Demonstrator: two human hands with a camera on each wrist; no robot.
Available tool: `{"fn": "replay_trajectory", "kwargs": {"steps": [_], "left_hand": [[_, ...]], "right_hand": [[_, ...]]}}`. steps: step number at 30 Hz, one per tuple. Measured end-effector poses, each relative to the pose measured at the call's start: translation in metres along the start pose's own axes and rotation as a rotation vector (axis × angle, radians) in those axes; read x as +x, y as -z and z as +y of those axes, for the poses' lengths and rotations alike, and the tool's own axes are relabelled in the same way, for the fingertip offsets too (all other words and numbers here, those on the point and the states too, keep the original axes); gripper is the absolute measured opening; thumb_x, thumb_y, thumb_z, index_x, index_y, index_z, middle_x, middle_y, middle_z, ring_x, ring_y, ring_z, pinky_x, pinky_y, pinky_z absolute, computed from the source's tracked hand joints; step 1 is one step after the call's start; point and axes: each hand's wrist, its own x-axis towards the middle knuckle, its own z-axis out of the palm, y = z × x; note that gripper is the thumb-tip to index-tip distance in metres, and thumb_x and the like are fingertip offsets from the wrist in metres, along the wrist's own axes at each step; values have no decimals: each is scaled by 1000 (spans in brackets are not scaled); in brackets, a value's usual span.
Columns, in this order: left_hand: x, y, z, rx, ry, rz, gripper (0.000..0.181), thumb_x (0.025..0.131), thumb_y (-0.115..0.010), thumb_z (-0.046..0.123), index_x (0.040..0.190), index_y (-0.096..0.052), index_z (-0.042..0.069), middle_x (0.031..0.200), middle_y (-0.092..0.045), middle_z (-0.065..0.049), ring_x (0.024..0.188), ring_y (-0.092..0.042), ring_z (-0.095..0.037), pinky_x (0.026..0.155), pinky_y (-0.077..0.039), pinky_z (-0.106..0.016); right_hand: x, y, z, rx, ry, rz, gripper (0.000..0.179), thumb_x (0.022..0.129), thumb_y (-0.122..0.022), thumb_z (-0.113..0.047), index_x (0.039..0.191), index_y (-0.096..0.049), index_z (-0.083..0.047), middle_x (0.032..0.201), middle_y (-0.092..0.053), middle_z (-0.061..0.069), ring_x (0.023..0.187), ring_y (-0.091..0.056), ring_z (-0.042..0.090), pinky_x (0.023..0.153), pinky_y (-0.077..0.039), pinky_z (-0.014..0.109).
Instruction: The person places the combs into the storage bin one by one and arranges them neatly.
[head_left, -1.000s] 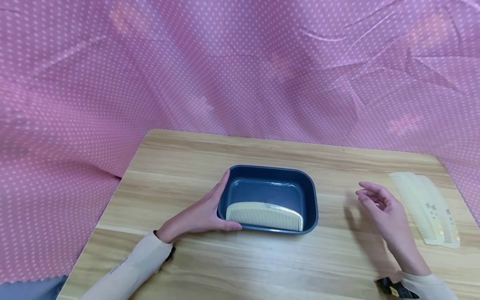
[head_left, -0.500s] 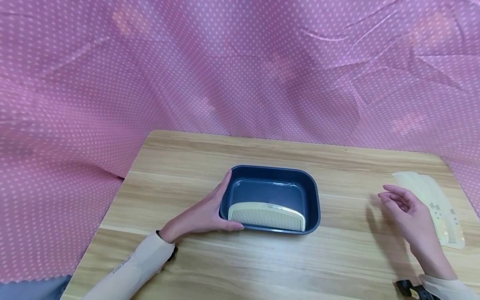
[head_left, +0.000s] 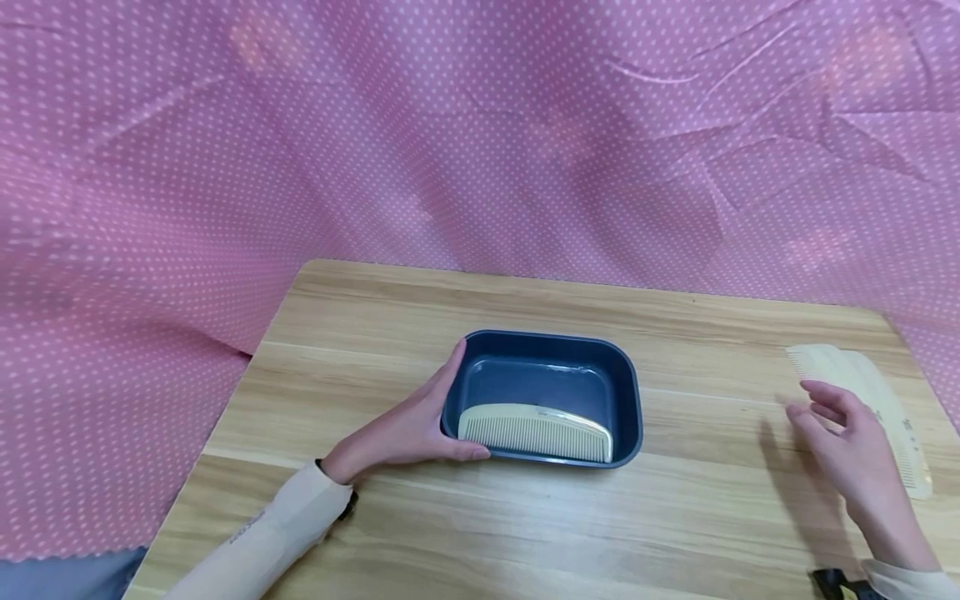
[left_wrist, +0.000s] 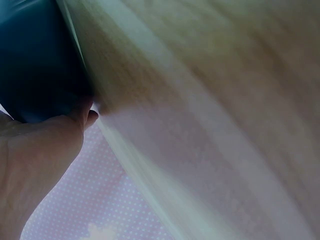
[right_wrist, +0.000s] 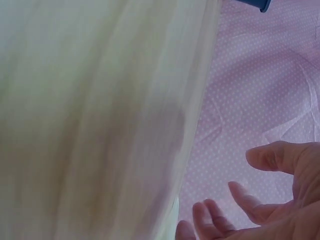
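Observation:
A dark blue rectangular plastic box (head_left: 532, 379) stands on the wooden table. My left hand (head_left: 420, 429) holds its left end, thumb along the front rim and the other fingers at the far left side, mostly hidden. Inside, along the front wall, lies a cream comb (head_left: 536, 432), teeth toward me. At the right, two more pale combs (head_left: 862, 375) lie overlapping on the table, partly covered from view by my right hand (head_left: 855, 446). That hand hovers near them with loosely bent fingers; in the right wrist view its thumb and fingers (right_wrist: 275, 156) are apart and hold nothing.
The wooden tabletop (head_left: 570, 533) has rounded far corners. Behind it hangs a pink cloth (head_left: 480, 150) with white dots, which also falls along the left side. Bare wood lies between the box and the combs at the right.
My right hand has moved to the right and slightly toward me, now over the near part of the two combs. The left hand, the box and the comb inside stay as they were.

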Motion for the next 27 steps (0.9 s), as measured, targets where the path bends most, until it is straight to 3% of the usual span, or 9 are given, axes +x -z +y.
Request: {"fn": "replay_trajectory", "kwargs": {"steps": [2, 4, 6, 8, 10, 13, 23, 25, 27], "left_hand": [[0, 0, 0, -3, 1, 0, 144, 82, -93, 61, 172, 17, 41, 180, 3, 12, 164, -13, -20, 123, -29, -64], [0, 0, 0, -3, 2, -1, 145, 81, -93, 61, 173, 17, 40, 180, 3, 12, 164, -12, -20, 123, -29, -64], [0, 0, 0, -3, 3, -2, 145, 81, -93, 62, 173, 17, 39, 180, 3, 12, 164, -12, -20, 123, -29, -65], [0, -1, 0, -3, 4, -3, 145, 82, -93, 61, 173, 17, 39, 180, 4, 12, 164, -12, -21, 123, -29, -65], [0, -1, 0, -4, 4, -3, 145, 82, -93, 60, 173, 17, 38, 180, 3, 12, 164, -12, -21, 123, -29, -65], [0, -1, 0, -6, 5, -3, 145, 82, -93, 60, 173, 17, 38, 181, 3, 11, 164, -12, -21, 123, -29, -65], [1, -1, 0, -4, 11, -4, 144, 82, -93, 60, 172, 18, 44, 180, 3, 12, 164, -12, -21, 123, -29, -66], [1, -1, 0, -3, 10, -3, 144, 82, -93, 60, 172, 18, 43, 180, 3, 12, 164, -12, -21, 123, -29, -65], [0, -1, 0, -2, 10, -3, 144, 81, -93, 61, 172, 18, 42, 180, 3, 12, 164, -12, -21, 123, -29, -65]], "right_hand": [[1, 4, 3, -29, -15, -12, 50, 112, -65, -27, 154, -53, -3, 146, -52, 20, 117, -45, -3, 80, -38, 2], [2, 7, 5, -56, -23, -30, 59, 113, -62, -27, 156, -45, 8, 154, -42, 36, 131, -46, 14, 86, -33, 2], [2, 10, 7, -80, -23, -38, 64, 113, -60, -26, 156, -39, 15, 158, -34, 45, 142, -42, 36, 98, -29, 6], [2, 13, 8, -96, -24, -50, 65, 113, -59, -24, 156, -36, 18, 161, -26, 49, 145, -31, 59, 119, -25, 24], [3, 16, 10, -113, -26, -53, 63, 113, -57, -22, 156, -36, 19, 160, -22, 52, 142, -25, 70, 128, -20, 52], [3, 21, 14, -141, -40, -64, 63, 113, -56, -20, 155, -34, 20, 157, -17, 55, 141, -21, 74, 117, -15, 82], [8, 35, 27, -159, 44, -87, 52, 112, -56, -8, 148, -37, 26, 156, -19, 56, 142, -15, 78, 120, -3, 80], [7, 36, 26, -186, 52, -82, 51, 110, -56, -4, 146, -38, 26, 155, -20, 56, 138, -18, 79, 117, -6, 84], [8, 37, 27, -222, 54, -66, 50, 108, -58, -2, 146, -40, 26, 151, -24, 58, 128, -33, 74, 117, -10, 84]]}}
